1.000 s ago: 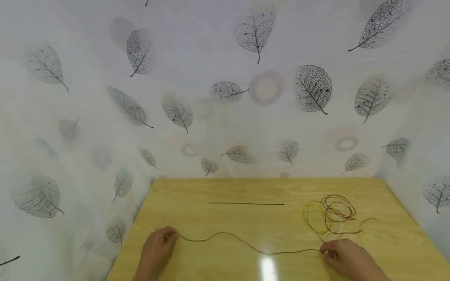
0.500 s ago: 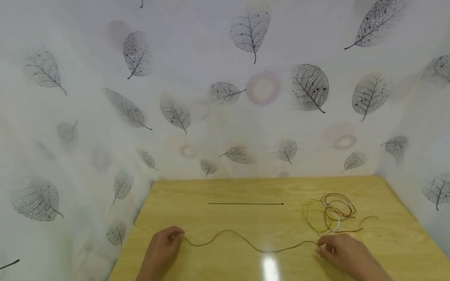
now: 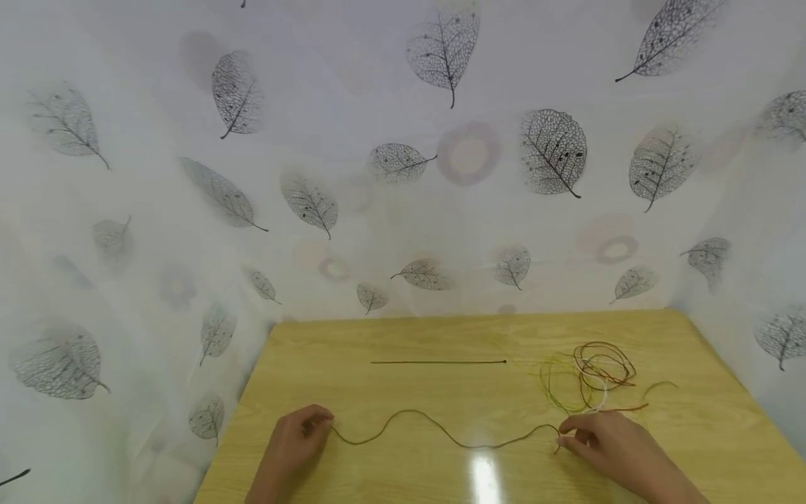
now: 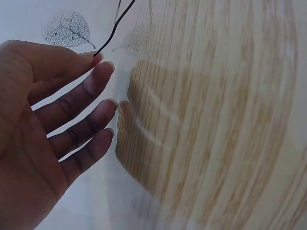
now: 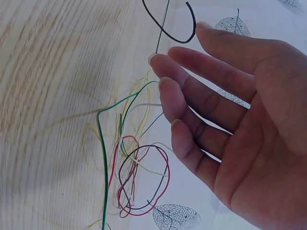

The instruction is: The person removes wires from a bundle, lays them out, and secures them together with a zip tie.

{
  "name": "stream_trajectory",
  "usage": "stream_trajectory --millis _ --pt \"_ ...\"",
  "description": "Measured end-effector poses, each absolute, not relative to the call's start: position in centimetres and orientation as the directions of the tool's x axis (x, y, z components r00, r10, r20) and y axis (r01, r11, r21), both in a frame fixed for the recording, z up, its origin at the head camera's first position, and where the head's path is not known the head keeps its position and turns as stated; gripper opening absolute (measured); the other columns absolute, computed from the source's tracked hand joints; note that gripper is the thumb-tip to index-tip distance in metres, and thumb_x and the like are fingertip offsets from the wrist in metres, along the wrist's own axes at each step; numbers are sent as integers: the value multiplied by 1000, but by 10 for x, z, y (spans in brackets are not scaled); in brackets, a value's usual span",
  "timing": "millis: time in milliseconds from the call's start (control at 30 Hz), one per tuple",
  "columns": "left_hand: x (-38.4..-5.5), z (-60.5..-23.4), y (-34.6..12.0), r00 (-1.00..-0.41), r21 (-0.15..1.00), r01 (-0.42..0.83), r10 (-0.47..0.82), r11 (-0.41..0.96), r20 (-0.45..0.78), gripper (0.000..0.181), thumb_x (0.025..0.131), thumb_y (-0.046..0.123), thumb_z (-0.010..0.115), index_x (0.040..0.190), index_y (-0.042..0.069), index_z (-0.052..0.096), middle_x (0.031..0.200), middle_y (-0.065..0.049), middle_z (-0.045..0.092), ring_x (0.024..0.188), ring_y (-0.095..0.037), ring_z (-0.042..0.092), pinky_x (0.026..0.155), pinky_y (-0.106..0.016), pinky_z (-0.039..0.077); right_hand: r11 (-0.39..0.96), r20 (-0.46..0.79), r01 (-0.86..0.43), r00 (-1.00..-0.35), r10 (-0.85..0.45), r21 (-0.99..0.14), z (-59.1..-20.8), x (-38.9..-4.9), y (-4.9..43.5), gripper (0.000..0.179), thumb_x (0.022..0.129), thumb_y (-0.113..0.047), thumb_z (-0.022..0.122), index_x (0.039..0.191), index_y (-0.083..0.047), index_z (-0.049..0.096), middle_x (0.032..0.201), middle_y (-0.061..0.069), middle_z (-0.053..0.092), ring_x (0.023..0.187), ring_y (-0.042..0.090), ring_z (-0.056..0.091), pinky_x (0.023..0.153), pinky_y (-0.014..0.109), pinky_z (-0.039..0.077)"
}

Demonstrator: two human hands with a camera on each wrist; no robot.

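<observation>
Black, thin, wavy wire (image 3: 407,411), probably plastic-coated, stretches between the hands; its middle is the clock's centre in the head view. At nine o'clock the left hand (image 3: 296,441) pinches one end between thumb and forefinger; at three, the right hand (image 3: 613,442) is at the other, thumb and fingertips parted, touch uncertain. The wire looks light, springy and hard to break, though likely to roll or slip in loose fingers, so a firm pinch near each end seems best. The right wrist view shows the free end hooking past the thumb and, at seven o'clock from those fingers, a bent green wire (image 5: 105,167), which the head view leaves hard to pick out.
</observation>
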State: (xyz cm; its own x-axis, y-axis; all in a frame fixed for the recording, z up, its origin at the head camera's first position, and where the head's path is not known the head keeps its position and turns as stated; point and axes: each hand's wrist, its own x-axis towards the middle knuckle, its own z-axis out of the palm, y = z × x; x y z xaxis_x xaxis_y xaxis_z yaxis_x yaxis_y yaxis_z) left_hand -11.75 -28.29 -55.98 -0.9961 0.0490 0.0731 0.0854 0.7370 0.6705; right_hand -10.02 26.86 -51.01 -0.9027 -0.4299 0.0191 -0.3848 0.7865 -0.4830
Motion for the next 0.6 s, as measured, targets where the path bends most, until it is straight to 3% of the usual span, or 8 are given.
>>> stream_trajectory --millis 300,433,600 --pt "-116 -556 -284 -994 687 106 80 719 70 10 94 13 75 98 22 76 88 14 71 75 -4 63 70 -27 53 807 49 -367 -920 -390 -463 -500 -102 266 17 97 -35 72 100 -20 79 71 -24 60 59 -8 47 53 23 45" --pt "-116 -558 -285 -995 692 94 83 716 49 6 95 17 75 99 22 76 88 15 70 77 -3 62 72 -27 53 859 72 -295 -954 -292 -419 -494 -102 269 11 94 -32 75 99 -23 79 72 -23 62 59 -7 47 52 24 43" --pt "-117 -560 -287 -995 700 95 85 708 49 7 95 17 75 100 22 75 89 16 70 78 -3 61 73 -27 53 920 238 -185 -966 -105 -345 -491 -103 278 6 92 -28 78 93 -22 77 68 -18 58 54 -2 44 43 26 37"
